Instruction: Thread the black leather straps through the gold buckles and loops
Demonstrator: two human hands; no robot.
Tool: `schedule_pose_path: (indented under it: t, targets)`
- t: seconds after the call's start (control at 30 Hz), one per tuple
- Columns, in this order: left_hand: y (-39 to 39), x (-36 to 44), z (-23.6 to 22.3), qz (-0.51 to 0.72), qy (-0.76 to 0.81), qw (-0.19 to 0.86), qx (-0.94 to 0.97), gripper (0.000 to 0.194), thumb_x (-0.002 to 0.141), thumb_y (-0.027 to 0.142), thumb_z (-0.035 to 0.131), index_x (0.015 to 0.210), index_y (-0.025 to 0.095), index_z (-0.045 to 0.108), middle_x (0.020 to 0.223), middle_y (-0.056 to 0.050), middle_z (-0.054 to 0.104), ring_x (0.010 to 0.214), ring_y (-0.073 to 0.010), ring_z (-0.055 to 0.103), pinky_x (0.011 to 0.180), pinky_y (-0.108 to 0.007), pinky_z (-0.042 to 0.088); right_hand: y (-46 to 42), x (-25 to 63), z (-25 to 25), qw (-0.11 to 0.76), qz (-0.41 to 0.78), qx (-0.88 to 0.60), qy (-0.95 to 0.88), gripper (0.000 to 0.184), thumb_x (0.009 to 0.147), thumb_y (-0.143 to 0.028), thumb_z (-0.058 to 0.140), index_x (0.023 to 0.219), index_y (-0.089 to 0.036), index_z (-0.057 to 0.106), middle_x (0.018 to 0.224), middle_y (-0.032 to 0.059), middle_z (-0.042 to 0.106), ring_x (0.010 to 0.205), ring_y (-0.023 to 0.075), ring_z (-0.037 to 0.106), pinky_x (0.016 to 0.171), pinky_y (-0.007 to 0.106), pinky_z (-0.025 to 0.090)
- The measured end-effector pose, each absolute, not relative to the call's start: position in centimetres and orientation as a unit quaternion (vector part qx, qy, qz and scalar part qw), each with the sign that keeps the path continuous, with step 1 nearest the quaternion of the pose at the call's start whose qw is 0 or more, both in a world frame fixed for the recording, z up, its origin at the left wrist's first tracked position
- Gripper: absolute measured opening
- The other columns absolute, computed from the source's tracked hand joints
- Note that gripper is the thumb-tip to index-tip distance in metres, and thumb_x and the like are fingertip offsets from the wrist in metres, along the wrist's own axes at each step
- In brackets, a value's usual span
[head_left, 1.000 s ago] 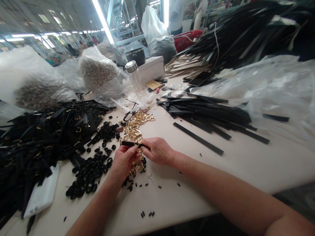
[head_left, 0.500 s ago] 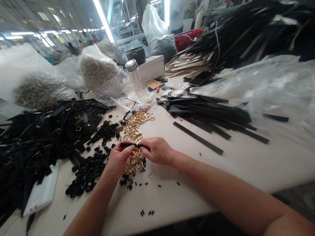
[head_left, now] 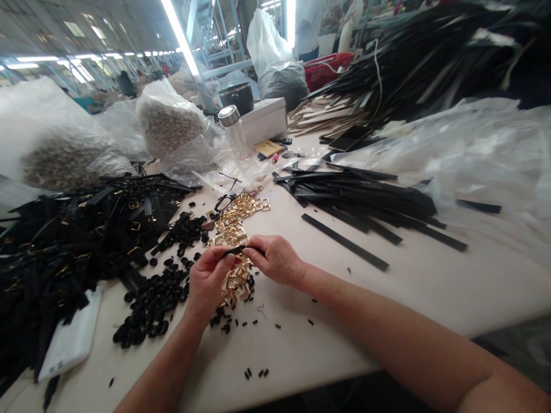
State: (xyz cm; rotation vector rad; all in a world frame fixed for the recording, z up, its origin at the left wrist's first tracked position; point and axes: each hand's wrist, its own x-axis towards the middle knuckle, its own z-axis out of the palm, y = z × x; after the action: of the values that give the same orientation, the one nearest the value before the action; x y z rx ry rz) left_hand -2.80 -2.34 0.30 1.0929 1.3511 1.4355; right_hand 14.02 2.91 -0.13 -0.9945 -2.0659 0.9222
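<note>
A short black strap [head_left: 235,250] is stretched between my two hands, above a pile of gold buckles [head_left: 236,280]. My left hand [head_left: 207,276] pinches one end of it between thumb and fingers. On the other end, the fingers of my right hand [head_left: 275,261] are closed. Whether a buckle sits on the strap I cannot tell, as my fingertips cover part of it. Left of my left hand lies a heap of small black loops [head_left: 148,304]. A single black strip [head_left: 344,242] rests on the table right of my right hand.
Finished-looking black straps with buckles [head_left: 86,229] are heaped at the left, beside a white plastic piece [head_left: 71,338]. More black strips [head_left: 361,195] lie at the right near clear plastic sheeting [head_left: 486,155]. A glass bottle [head_left: 235,132] and white box [head_left: 267,117] stand behind.
The strap's left part has turned and now sinks further into my left hand's grip. My right hand has shifted slightly up along it. The piles look the same.
</note>
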Motion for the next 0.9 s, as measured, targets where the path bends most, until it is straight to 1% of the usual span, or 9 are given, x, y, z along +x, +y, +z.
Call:
schedule_pose_path:
  t: [0.1,0.13,0.2,0.3,0.4,0.53,0.63,0.8,0.9]
  targets:
    - [-2.3,-3.2,0.2,0.574,0.516,0.473,0.425,0.032,0.078,0.048,0.072,0.08,0.016,0.075,0.087,-0.006,0.073,0.069,-0.0133,0.067,0.064,-0.022,0.054,3.0,14.1,-0.1,0.332,0.356,-0.381,-0.786,0.018,0.092,-0.027,0.057,0.079,-0.016,0.064,0.066,-0.0006,0.061,0.059,0.0103,0.05,0.058,0.022,0.032]
    - [-2.2,-3.3,0.2,0.571,0.512,0.485,0.421,0.029,0.077,0.046,0.074,0.079,0.016,0.074,0.088,-0.005,0.072,0.068,-0.0122,0.066,0.062,-0.021,0.053,3.0,14.1,-0.1,0.329,0.356,-0.373,-0.791,0.017,0.092,-0.026,0.057,0.08,-0.016,0.064,0.067,-0.0004,0.062,0.06,0.0104,0.051,0.058,0.022,0.032]
    - [-2.1,-3.5,0.3,0.546,0.513,0.513,0.419,0.024,0.071,0.036,0.081,0.087,0.019,0.074,0.093,-0.003,0.072,0.069,-0.0112,0.066,0.062,-0.02,0.053,3.0,14.2,-0.1,0.322,0.356,-0.345,-0.807,0.016,0.093,-0.024,0.057,0.081,-0.016,0.065,0.072,0.0003,0.064,0.062,0.0105,0.053,0.06,0.022,0.034]
    - [-2.0,-3.9,0.6,0.47,0.514,0.578,0.425,0.04,0.07,0.03,0.082,0.107,0.022,0.071,0.099,-0.004,0.073,0.076,-0.014,0.068,0.067,-0.023,0.056,3.1,14.2,-0.3,0.309,0.343,-0.303,-0.834,0.018,0.092,-0.022,0.056,0.078,-0.016,0.063,0.072,0.0003,0.063,0.062,0.0101,0.051,0.061,0.022,0.034]
    - [-2.1,-4.3,0.8,0.438,0.51,0.605,0.426,0.035,0.068,0.027,0.084,0.1,0.019,0.071,0.087,-0.003,0.075,0.075,-0.0146,0.069,0.071,-0.024,0.056,3.4,14.4,-0.4,0.292,0.338,-0.277,-0.851,0.02,0.092,-0.023,0.057,0.074,-0.016,0.06,0.068,-0.0012,0.06,0.06,0.0094,0.047,0.059,0.021,0.032]
    - [-2.0,-4.3,1.1,0.464,0.517,0.583,0.421,0.026,0.064,0.022,0.087,0.081,0.017,0.068,0.075,0.0,0.072,0.069,-0.0112,0.067,0.066,-0.02,0.054,3.7,14.7,-0.2,0.263,0.388,-0.244,-0.849,0.023,0.095,-0.024,0.054,0.074,-0.016,0.057,0.064,-0.0032,0.058,0.058,0.008,0.047,0.059,0.02,0.032]
    - [-2.0,-4.3,1.4,0.465,0.527,0.561,0.437,0.024,0.065,0.026,0.086,0.077,0.017,0.067,0.069,0.001,0.07,0.063,-0.0099,0.064,0.061,-0.019,0.053,3.8,14.9,0.0,0.251,0.399,-0.241,-0.848,0.031,0.099,-0.028,0.048,0.072,-0.016,0.056,0.062,-0.0033,0.057,0.056,0.0074,0.047,0.058,0.02,0.031]
    - [-2.2,-4.7,1.6,0.453,0.552,0.479,0.511,0.02,0.071,0.029,0.08,0.085,0.018,0.071,0.079,-0.001,0.071,0.071,-0.0123,0.065,0.067,-0.022,0.054,3.9,14.9,-0.4,0.269,0.251,-0.294,-0.882,0.034,0.097,-0.035,0.05,0.068,-0.017,0.056,0.063,-0.0016,0.057,0.055,0.0094,0.043,0.055,0.023,0.026]
    - [-2.4,-4.9,1.5,0.4,0.574,0.418,0.579,0.016,0.076,0.029,0.074,0.087,0.018,0.074,0.081,-0.002,0.07,0.07,-0.0124,0.063,0.066,-0.022,0.052,4.0,14.9,-0.7,0.297,0.183,-0.3,-0.888,0.033,0.096,-0.036,0.051,0.069,-0.018,0.058,0.065,0.0,0.06,0.057,0.0114,0.047,0.056,0.025,0.027]
